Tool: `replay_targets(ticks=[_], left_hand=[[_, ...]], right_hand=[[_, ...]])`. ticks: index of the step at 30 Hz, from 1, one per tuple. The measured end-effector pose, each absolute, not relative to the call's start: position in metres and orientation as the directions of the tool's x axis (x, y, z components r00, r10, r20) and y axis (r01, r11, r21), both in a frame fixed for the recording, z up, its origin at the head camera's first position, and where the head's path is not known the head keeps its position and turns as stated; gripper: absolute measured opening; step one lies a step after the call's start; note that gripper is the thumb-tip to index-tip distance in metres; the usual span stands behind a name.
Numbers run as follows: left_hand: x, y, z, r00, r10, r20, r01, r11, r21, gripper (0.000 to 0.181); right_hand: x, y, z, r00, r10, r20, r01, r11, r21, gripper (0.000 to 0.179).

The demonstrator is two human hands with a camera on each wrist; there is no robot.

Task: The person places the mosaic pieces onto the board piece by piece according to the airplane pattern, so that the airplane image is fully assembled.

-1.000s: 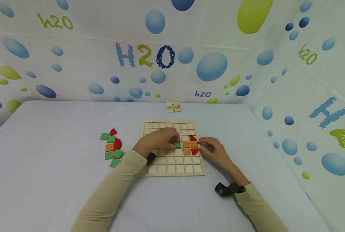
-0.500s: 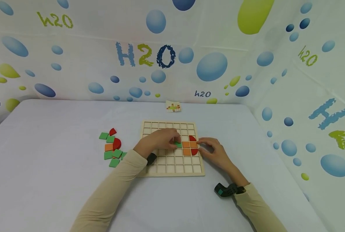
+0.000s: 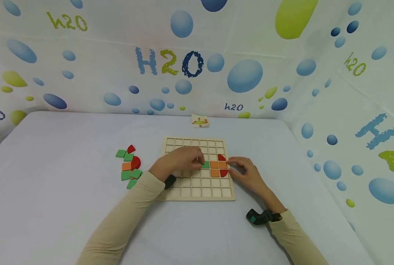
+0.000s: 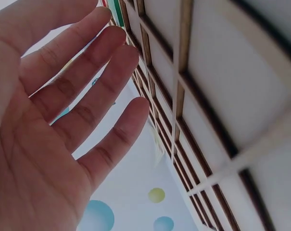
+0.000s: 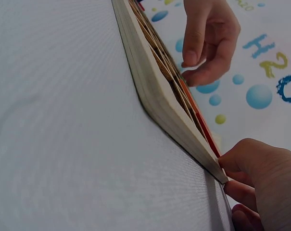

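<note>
A light wooden grid board [image 3: 197, 199] lies on the table. My left hand [image 3: 180, 161] hovers over its middle, fingertips beside a green square tile [image 3: 205, 165] lying in a cell; the left wrist view shows the loosely extended fingers [image 4: 99, 115] holding nothing. In the right wrist view, a gap parts that hand's [image 5: 215, 48] thumb and forefinger. Right of the green tile sit orange squares [image 3: 214, 165] and red quarter-round tiles [image 3: 223, 173]. My right hand [image 3: 248, 175] holds the board's right edge with thumb and fingertips. Part of the grid is hidden beneath my left hand.
Loose green [image 3: 121, 153], orange [image 3: 126, 166] and red [image 3: 135, 162] tiles lie scattered left of the board, some overlapping and partly behind my left sleeve [image 3: 124, 217]. A small pattern card [image 3: 200, 121] lies behind the board. A printed white curtain hangs behind the table.
My left fingers have drawn slightly left off the green tile, leaving it more exposed in its cell beside the orange squares. My right hand stays at the board's edge.
</note>
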State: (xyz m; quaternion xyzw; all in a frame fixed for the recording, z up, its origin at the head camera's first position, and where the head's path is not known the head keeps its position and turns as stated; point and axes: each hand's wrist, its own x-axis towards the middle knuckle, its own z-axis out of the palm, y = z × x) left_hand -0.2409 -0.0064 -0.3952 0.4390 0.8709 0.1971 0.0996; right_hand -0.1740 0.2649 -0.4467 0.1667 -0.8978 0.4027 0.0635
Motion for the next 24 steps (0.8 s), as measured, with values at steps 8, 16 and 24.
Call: replay_targets(ticks=[8, 16, 24], left_hand=[[-0.236, -0.018, -0.393, -0.607, 0.794, 0.025, 0.737, 0.551, 0.393, 0.014], [-0.232, -0.031, -0.390, -0.623, 0.781, 0.037, 0.720, 0.554, 0.418, 0.015], [-0.230, -0.043, -0.387, -0.652, 0.758, 0.021, 0.690, 0.583, 0.429, 0.013]], right_hand=[[-0.174, 0.265, -0.446, -0.938, -0.246, 0.245, -0.346, 0.614, -0.710, 0.028], [-0.173, 0.265, -0.445, -0.938, -0.247, 0.244, -0.346, 0.607, -0.716, 0.028], [-0.174, 0.266, -0.445, -0.937, -0.252, 0.244, -0.349, 0.604, -0.716, 0.028]])
